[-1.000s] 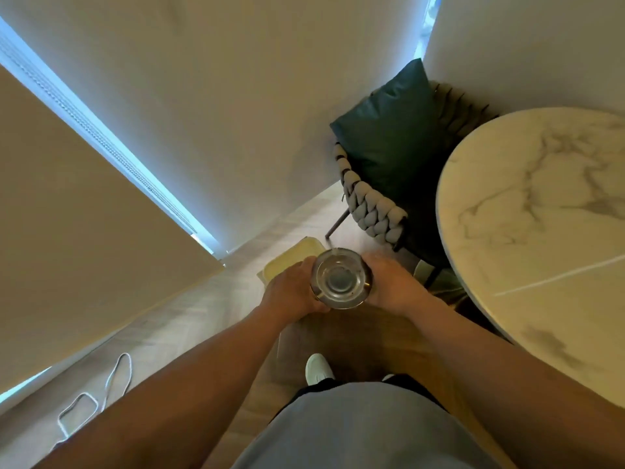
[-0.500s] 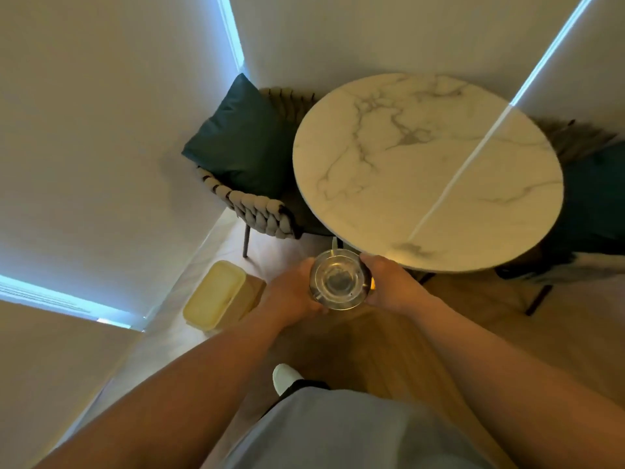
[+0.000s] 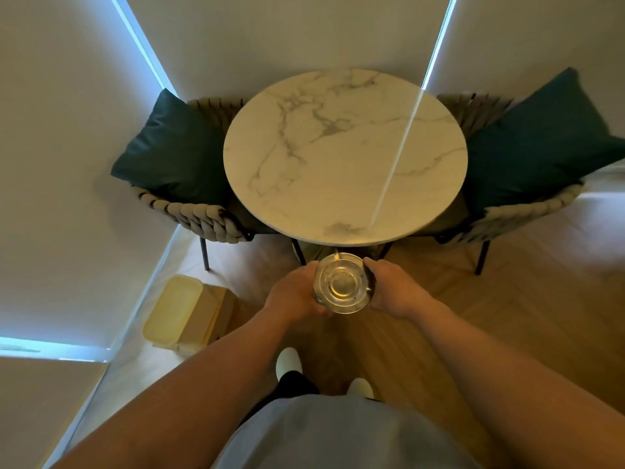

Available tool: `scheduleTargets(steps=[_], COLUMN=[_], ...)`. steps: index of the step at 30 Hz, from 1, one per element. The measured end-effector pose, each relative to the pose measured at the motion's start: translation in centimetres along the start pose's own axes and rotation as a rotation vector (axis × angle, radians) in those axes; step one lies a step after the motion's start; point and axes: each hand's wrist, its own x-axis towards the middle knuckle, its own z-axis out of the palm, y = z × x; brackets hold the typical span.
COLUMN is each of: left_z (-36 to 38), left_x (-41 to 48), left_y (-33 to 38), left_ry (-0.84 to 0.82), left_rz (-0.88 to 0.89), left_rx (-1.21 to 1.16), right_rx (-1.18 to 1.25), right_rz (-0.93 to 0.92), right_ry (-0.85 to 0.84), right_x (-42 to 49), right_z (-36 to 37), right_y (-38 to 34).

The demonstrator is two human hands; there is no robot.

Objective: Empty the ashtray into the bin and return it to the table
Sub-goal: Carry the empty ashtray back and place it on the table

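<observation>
A round clear glass ashtray [image 3: 342,283] is held upright between both hands, just in front of the near edge of the round marble table [image 3: 345,154]. My left hand [image 3: 295,291] grips its left side and my right hand [image 3: 394,287] grips its right side. The ashtray looks empty inside. The yellow bin [image 3: 179,313] with its lid shut stands on the floor to the lower left, well apart from my hands.
Two woven chairs with dark green cushions flank the table, one on the left [image 3: 176,157] and one on the right [image 3: 541,140]. Blinds hang behind them. My feet in white shoes [image 3: 287,362] stand on the wooden floor.
My view has swung right from the bin to face the table squarely. The ashtray stays gripped in both hands and now sits close to the table's near edge.
</observation>
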Motion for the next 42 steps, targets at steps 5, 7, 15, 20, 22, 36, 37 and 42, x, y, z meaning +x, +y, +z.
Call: scheduleTargets(steps=[5, 7, 15, 20, 22, 36, 37, 42], left_z=[-0.5, -1.1, -4.8, -6.4, -6.6, -8.2, -8.3, -8.8], left_x=[0.9, 1.9, 6.3, 9.3, 10.5, 24.3, 25.5, 31.4], left_y=[-0.3, -0.9, -3.2, -4.4, -4.2, -1.4, -1.1, 0.2], left_ry=[0.001, -0.016, -0.055, -0.083, -0.110, -0.099, -0.094, -0.067], left_rz=[0.026, 0.042, 0.094, 0.084, 0.082, -0.082, -0.096, -0.148], left_rx=[-0.020, -0.019, -0.020, 0.039, 0.047, 0.072, 0.074, 0.053], right_rx=[0.029, 0.029, 0.055, 0.078, 0.069, 0.074, 0.082, 0.088], right_rz=[0.015, 0.024, 0.044, 0.067, 0.080, 0.100, 0.093, 0.060], right_ry=[0.007, 0.019, 0.062, 0.072, 0.068, 0.012, 0.012, 0.005], right_x=[0.8, 1.7, 6.4, 8.5, 9.4, 20.9, 21.9, 27.2], right_z=[0.2, 0.1, -0.9, -1.5, -2.0, -8.4, -9.1, -12.4], right_y=[0.3, -0.1, -2.4, -2.8, -2.5, 4.1, 4.7, 7.8])
